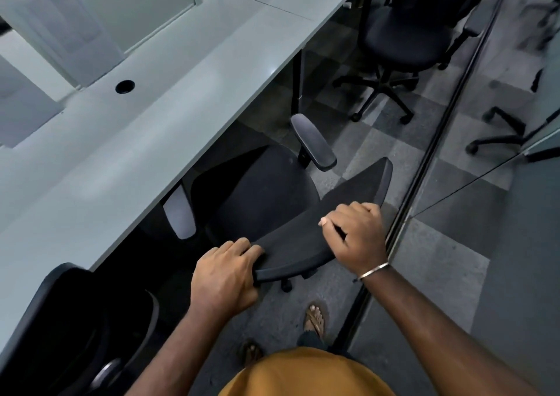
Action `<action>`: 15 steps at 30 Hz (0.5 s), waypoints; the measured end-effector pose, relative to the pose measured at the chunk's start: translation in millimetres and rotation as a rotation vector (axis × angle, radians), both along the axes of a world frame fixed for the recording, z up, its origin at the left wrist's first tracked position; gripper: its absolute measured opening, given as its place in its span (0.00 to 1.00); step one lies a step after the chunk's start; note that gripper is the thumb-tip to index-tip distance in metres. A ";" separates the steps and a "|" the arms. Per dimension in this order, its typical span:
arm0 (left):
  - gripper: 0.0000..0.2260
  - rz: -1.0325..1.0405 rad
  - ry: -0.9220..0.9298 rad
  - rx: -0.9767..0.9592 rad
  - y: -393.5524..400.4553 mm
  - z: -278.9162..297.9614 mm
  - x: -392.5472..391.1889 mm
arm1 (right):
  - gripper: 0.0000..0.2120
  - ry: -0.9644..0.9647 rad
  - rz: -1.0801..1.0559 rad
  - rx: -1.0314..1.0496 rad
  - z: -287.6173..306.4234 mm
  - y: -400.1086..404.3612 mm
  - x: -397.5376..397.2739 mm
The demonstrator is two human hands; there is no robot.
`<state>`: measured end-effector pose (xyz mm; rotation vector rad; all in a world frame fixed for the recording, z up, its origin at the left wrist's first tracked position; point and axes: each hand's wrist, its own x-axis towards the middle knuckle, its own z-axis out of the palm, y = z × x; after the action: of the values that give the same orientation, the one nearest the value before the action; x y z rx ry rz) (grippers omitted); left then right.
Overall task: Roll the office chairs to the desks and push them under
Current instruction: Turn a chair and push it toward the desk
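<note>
Two long pale desks (169,128) run diagonally over a grey checkered carpet (378,141), with a glass partition (439,128) alongside. Between them, the black office chair (263,195) faces the desk, seat partly under its edge, backrest top running left to right. Left hand (225,277) and right hand (354,235) both clasp that backrest. Another chair (403,41), somewhat blurred, stands farther along.

Matt black cloth chair back (306,241); smooth, glossy desk top (157,141).
</note>
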<state>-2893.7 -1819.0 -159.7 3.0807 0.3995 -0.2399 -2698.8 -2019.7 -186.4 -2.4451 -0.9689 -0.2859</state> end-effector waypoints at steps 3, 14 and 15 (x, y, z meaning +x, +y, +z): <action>0.21 0.060 -0.025 0.009 -1.8 -2.3 26.2 | 0.14 -0.023 0.037 0.008 -2.1 13.7 13.6; 0.15 0.113 -0.141 0.030 14.9 -2.0 151.1 | 0.15 -0.017 0.142 0.017 1.9 76.7 110.2; 0.14 0.116 -0.160 0.043 17.3 -2.2 161.3 | 0.16 -0.015 0.148 0.012 2.1 81.8 123.1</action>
<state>-2732.5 -1801.7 -161.9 3.0748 0.5797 0.0188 -2575.7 -1937.9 -184.3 -2.3483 -1.1452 -0.2589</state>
